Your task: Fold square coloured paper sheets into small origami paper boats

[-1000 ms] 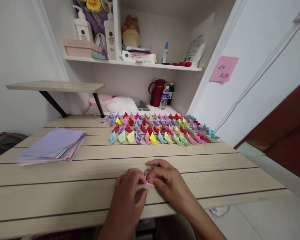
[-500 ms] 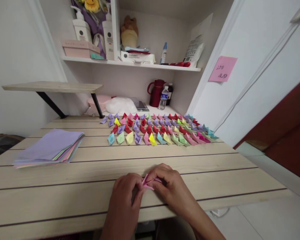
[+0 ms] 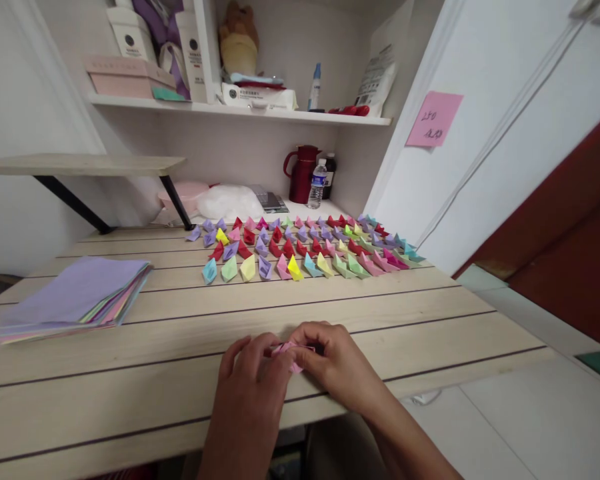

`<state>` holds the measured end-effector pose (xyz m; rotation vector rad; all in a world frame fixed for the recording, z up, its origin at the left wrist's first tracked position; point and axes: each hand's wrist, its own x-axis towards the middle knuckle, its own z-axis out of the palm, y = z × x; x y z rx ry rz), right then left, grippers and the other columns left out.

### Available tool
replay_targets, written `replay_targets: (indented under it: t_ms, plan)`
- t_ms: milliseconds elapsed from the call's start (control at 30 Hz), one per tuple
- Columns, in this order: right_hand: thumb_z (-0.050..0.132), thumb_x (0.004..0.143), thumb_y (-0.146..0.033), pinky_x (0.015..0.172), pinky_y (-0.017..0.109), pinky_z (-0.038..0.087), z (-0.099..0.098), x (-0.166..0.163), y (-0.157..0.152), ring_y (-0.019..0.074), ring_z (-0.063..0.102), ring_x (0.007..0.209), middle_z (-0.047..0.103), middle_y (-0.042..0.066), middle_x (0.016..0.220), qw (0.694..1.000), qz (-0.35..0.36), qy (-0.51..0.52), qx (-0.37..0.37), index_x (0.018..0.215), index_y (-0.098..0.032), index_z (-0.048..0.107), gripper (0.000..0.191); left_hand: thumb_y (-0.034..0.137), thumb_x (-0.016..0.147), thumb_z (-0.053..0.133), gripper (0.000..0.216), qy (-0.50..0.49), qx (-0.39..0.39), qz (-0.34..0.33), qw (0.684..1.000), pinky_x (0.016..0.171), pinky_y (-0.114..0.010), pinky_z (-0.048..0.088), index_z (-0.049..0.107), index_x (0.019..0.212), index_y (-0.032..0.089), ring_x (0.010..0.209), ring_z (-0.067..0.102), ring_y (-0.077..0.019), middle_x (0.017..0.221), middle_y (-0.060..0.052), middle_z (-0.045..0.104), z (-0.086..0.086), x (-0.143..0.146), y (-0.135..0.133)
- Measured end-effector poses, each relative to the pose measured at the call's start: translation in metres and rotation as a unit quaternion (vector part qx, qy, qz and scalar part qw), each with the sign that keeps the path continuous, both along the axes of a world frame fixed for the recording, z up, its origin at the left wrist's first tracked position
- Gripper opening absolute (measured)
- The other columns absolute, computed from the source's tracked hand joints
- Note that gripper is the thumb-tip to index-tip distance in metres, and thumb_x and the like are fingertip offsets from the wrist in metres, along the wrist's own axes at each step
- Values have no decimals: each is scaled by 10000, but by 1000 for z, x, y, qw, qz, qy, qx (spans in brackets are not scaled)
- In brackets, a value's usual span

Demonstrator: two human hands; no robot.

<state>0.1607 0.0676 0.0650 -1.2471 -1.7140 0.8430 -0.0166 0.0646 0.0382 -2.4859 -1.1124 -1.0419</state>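
Note:
Between my two hands is a small piece of folded pink paper (image 3: 296, 366), held just above the near part of the wooden table (image 3: 170, 373). My left hand (image 3: 253, 380) pinches its left side with thumb and index finger. From the other side my right hand (image 3: 330, 360) grips it, fingers curled over the top and thumb in front. Fingers cover much of the paper, so its exact folds are hidden. Beyond my hands stand rows of small folded paper boats (image 3: 295, 269) in many colours.
A stack of coloured paper (image 3: 75, 293), lilac on top, lies at the left. Behind the boats are a dark red jug (image 3: 303, 175), a water bottle (image 3: 317, 184) and a white plastic bag (image 3: 230, 203). A raised wooden shelf (image 3: 80, 164) stands at the back left.
My left thumb and fingers have shifted further over the pink paper, and its raised point no longer shows. The view has swung slightly, so the surroundings sit further left and higher.

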Motion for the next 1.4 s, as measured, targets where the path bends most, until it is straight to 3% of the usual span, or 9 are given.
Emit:
replay_targets:
  t_ms: [133,300,433,633,767,833,967,1233,1400]
  plan:
    - [644,900,-220,664,231,476,0,0,0,137,644,648,705,-32,667,1000,12,14,-6,776,-198,715,145,168,900,603,191,7,4,5,1000,1011,-433,426,644,1047,283,1054,639,-203,1164,-53,669,-2,0,2]
    - [639,906,-212,739,259,460,4,0,-2,154,646,727,717,-27,707,1000,19,2,11,784,-215,728,151,144,928,578,126,-15,25,-7,1000,1103,-429,294,628,986,244,968,667,-165,1025,-30,715,2,4,0]
    - [585,949,-206,779,270,437,9,0,-3,161,634,795,719,-17,783,999,43,-8,23,815,-219,711,185,118,946,538,137,-60,32,8,998,1064,-413,311,618,986,222,894,675,-152,942,-20,720,5,8,-3]
    - [382,1056,-396,762,296,401,14,2,-5,175,575,762,659,2,785,993,96,-29,56,837,-218,653,392,136,944,548,103,-97,28,12,995,1037,-408,338,600,966,222,856,673,-148,906,-3,707,3,5,-5]
    - [730,880,-383,802,285,405,13,1,-7,192,604,869,703,-16,878,996,78,-31,25,898,-240,688,150,124,945,518,155,-87,35,10,996,1047,-401,327,602,1030,223,874,676,-149,931,-5,711,1,3,-6]
    - [811,805,-305,801,278,413,11,0,-7,191,610,877,708,-23,877,997,68,-29,13,895,-241,697,158,113,947,500,186,-93,31,17,995,1048,-402,328,601,1059,222,879,675,-149,937,-6,712,1,3,-6]
    - [724,892,-302,802,279,435,11,1,-7,192,628,895,722,-2,914,996,84,-3,1,961,-242,727,92,122,955,499,162,-111,39,27,993,1034,-394,347,612,1034,208,885,668,-149,943,-14,710,2,4,-7]
    - [679,931,-351,837,285,462,10,1,-5,198,669,912,762,15,945,993,106,40,-26,1038,-251,767,171,129,929,527,121,-134,42,24,990,1015,-367,366,605,952,218,907,636,-156,929,-7,682,5,4,-7]
    - [705,900,-382,774,283,484,8,1,-4,205,686,850,766,29,885,989,93,91,-75,997,-219,775,202,159,899,590,216,-213,23,27,976,956,-289,444,573,1113,187,1057,578,-161,1089,-55,617,5,1,-9]
